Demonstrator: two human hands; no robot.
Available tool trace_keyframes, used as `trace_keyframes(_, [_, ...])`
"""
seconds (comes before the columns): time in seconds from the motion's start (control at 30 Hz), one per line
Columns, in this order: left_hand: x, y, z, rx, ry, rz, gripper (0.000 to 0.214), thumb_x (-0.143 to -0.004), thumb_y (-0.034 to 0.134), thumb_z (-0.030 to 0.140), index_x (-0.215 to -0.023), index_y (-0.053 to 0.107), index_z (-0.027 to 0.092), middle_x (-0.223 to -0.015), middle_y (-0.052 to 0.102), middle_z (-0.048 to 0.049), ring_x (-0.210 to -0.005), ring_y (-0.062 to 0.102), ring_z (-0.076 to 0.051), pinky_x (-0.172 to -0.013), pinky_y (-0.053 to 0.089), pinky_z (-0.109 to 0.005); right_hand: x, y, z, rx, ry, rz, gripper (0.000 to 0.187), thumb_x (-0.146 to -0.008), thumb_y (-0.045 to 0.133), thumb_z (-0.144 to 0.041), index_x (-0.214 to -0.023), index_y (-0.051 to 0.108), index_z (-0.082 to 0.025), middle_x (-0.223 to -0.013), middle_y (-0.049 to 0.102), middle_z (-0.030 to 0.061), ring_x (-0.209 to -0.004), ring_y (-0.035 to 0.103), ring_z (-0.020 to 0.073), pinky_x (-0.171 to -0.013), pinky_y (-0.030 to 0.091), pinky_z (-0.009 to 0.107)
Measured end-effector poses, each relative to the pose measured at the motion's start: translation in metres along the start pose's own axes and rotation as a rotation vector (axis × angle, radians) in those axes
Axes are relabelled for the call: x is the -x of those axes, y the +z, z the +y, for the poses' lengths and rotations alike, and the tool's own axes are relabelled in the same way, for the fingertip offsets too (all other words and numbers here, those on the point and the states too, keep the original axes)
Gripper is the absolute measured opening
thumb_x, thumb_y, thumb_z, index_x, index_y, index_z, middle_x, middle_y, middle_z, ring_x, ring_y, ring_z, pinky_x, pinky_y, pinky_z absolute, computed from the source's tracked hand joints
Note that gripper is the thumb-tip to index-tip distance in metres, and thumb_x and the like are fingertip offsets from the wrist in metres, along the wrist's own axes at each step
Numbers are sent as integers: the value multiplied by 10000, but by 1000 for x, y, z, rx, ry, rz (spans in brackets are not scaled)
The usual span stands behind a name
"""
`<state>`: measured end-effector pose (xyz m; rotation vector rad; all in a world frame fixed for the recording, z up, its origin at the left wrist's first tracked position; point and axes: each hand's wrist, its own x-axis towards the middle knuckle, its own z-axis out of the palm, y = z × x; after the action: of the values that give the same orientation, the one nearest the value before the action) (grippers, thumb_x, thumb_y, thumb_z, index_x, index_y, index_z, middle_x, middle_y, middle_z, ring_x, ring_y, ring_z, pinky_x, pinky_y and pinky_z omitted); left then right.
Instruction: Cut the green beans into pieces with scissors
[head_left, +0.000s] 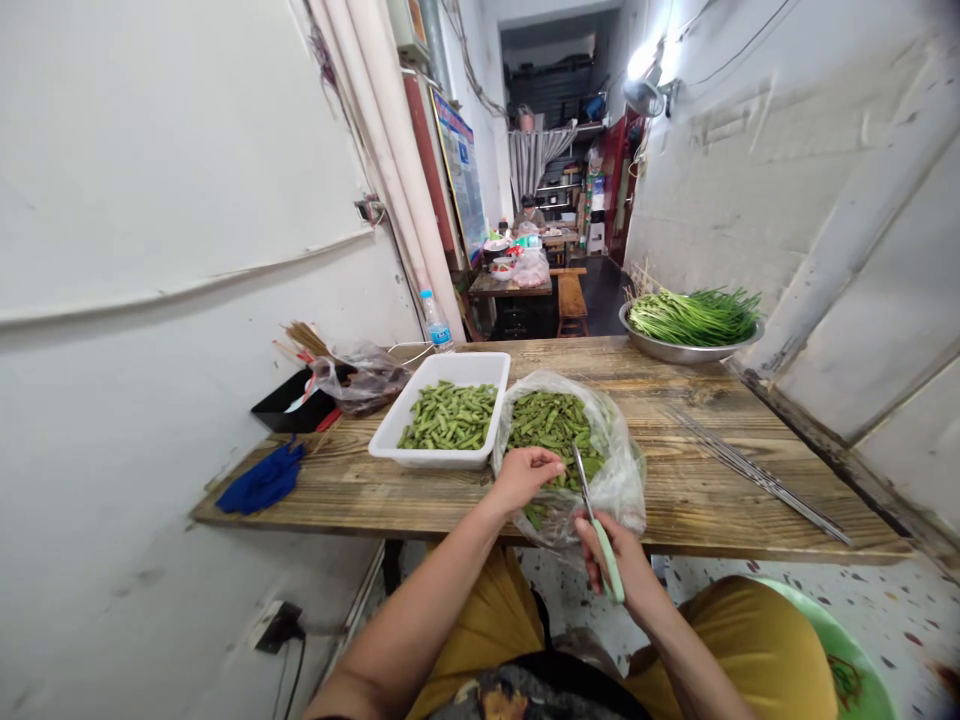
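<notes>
My left hand (523, 474) reaches into a clear plastic bag (622, 480) of green pods (551, 420) at the near edge of the wooden table (705, 470); its fingers are curled among the pods, and what they pinch is hidden. My right hand (616, 562) is closed around the green handle of a pair of scissors (592, 520), whose blades point up over the bag. A white tray (435, 385) holding more green pods sits just left of the bag.
A metal bowl of long green stalks (694, 318) stands at the far right. Metal skewers (757, 470) lie on the right side. A blue cloth (262, 480), a black tray with a bag (330, 385) and a water bottle (435, 322) are on the left. A person sits far back.
</notes>
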<state>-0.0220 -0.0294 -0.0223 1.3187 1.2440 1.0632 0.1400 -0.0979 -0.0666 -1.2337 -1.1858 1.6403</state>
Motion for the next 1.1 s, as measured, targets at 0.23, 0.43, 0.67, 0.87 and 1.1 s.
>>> trace_keyframes(0.23, [9, 11, 8, 426, -151, 60, 306, -604, 745, 310, -737, 532, 137, -598, 665, -34, -530, 583, -93, -533, 402, -190, 10, 4, -13, -45, -6, -69, 428, -765, 501, -615, -740, 485, -189, -570, 467, -50, -417, 453, 84, -372, 386, 210])
trace_keyframes(0.43, [15, 14, 8, 438, -170, 51, 348, -580, 769, 325, -708, 506, 137, -580, 666, -42, -505, 574, -87, -546, 425, -200, 11, 5, -18, -2, 4, -59, 439, -746, 511, -627, -700, 461, -194, -556, 459, -61, -357, 419, 68, -309, 351, 195])
trace_keyframes(0.67, [10, 7, 6, 261, -84, 105, 275, -664, 682, 350, -738, 514, 145, -638, 677, -54, -563, 597, -119, -601, 459, -253, 8, -3, -18, 31, 27, -41, 413, -707, 582, -596, -670, 485, -196, -414, 382, -97, -269, 336, 55, -241, 285, 171])
trace_keyframes(0.87, [-6, -74, 26, -638, 393, 713, 258, -792, 518, 251, -1031, 561, 165, -1093, 613, -115, -1039, 555, -221, -894, 410, -365, 5, -9, -12, -95, 18, -5, 380, -727, 603, -530, -901, 545, -197, -542, 470, -71, -365, 422, 70, -306, 379, 178])
trace_keyframes(1.1, [-4, -57, 0, -1239, 392, 33, 185, -821, 509, 194, -905, 672, 220, -959, 634, -71, -976, 507, -224, -893, 277, -425, 4, -8, -3, -116, 49, -39, 371, -756, 595, -503, -955, 535, -196, -563, 467, -70, -389, 431, 72, -320, 385, 178])
